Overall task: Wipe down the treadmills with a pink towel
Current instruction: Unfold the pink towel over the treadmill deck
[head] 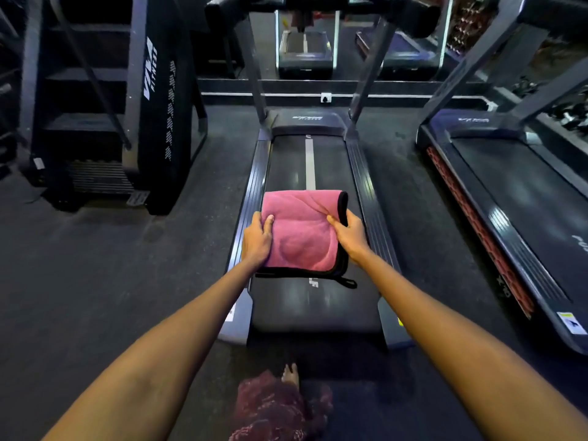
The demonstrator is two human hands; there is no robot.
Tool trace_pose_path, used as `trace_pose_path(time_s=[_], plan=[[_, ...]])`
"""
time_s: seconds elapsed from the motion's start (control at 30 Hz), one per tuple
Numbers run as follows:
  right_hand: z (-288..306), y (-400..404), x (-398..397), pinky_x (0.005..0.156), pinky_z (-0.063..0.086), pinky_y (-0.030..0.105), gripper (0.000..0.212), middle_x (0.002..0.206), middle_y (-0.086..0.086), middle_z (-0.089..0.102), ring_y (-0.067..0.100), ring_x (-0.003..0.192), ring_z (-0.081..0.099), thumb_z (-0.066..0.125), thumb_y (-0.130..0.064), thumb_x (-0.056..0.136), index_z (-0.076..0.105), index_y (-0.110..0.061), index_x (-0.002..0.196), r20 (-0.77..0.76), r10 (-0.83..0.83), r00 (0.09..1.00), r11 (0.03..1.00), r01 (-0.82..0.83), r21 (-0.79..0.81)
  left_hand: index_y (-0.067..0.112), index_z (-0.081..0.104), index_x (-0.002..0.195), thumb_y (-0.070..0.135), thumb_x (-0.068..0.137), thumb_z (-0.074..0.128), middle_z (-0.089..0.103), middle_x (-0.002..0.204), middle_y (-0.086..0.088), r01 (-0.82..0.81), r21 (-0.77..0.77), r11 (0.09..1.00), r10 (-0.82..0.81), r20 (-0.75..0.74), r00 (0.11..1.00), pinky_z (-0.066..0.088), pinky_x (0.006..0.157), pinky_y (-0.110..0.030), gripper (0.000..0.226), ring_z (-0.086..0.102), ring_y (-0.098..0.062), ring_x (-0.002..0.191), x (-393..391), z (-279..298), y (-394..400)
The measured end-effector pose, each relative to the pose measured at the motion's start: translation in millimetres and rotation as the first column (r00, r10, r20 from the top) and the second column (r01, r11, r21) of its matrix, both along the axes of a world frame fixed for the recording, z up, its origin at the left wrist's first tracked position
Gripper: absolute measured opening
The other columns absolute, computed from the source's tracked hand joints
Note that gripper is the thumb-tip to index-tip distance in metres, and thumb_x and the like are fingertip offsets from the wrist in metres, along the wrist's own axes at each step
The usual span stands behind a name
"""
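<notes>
Both forearms reach forward; left hand and right hand each pinch a side of the folded pink towel, spread flat over the treadmill belt, likely ready for wiping.

Dim gym interior, dark overall. Soft overhead glare streaks on the treadmill belt and the neighbouring treadmill. Pink towel well lit, sharp. Strong wide-angle bending at the edges; the floor is murky; far background is soft and noisy.
</notes>
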State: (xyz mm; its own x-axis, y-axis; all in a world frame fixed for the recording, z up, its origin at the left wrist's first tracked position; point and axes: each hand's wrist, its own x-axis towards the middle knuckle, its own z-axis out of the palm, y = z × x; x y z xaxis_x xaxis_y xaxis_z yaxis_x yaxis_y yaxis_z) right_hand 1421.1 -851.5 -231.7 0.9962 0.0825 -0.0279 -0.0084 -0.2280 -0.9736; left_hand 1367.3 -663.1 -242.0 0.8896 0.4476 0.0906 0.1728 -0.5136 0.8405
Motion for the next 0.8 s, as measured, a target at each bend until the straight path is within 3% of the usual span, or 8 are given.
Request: trace_pose_path(time_s=[0.27,0.47,0.63,0.8], plan=[[8,31,116,0.096,0.048,0.043,0.027,0.107,0.001,0.064,0.021,0.105,0.060,0.058,-0.009,0.090,0.060,-0.012,0.116,0.007,0.006,1.000,1.000,-0.006,0.003,0.010,0.039,0.084,0.030,0.099,0.042,0.057,0.082,-0.018,0.014,-0.025,1.000,-0.014,-0.004,1.000,0.035,0.063,-0.036,0.025,0.056,-0.037,0.080,115,0,32],[24,34,179,0.095,0.046,0.032,0.034,0.110,-0.001,0.062,0.015,0.105,0.058,0.059,-0.009,0.090,0.057,-0.009,0.124,0.018,-0.064,0.998,0.998,0.063,0.011,0.011,0.038,0.084,0.029,0.099,0.042,0.050,0.075,-0.011,0.025,-0.024,0.999,-0.025,0.007,1.000,0.026,0.059,-0.033,0.024,0.055,-0.034,0.075,185,10,29],[18,35,244,0.097,0.046,0.034,0.037,0.115,0.002,0.063,0.017,0.108,0.058,0.060,-0.010,0.089,0.056,-0.011,0.126,0.017,-0.082,0.997,0.997,0.082,0.008,0.011,0.039,0.085,0.029,0.099,0.041,0.052,0.077,-0.013,0.029,-0.013,0.999,-0.029,0.015,0.999,0.026,0.059,-0.034,0.022,0.054,-0.036,0.076,251,5,30],[4,39,324,0.095,0.046,0.033,0.036,0.115,0.005,0.063,0.018,0.107,0.058,0.059,-0.008,0.089,0.056,-0.007,0.125,0.005,-0.107,0.994,0.993,0.107,0.055,0.012,0.037,0.085,0.029,0.100,0.040,0.048,0.074,-0.006,0.030,0.016,0.999,-0.030,-0.002,1.000,0.019,0.056,-0.033,0.023,0.046,-0.026,0.068,331,0,32]])
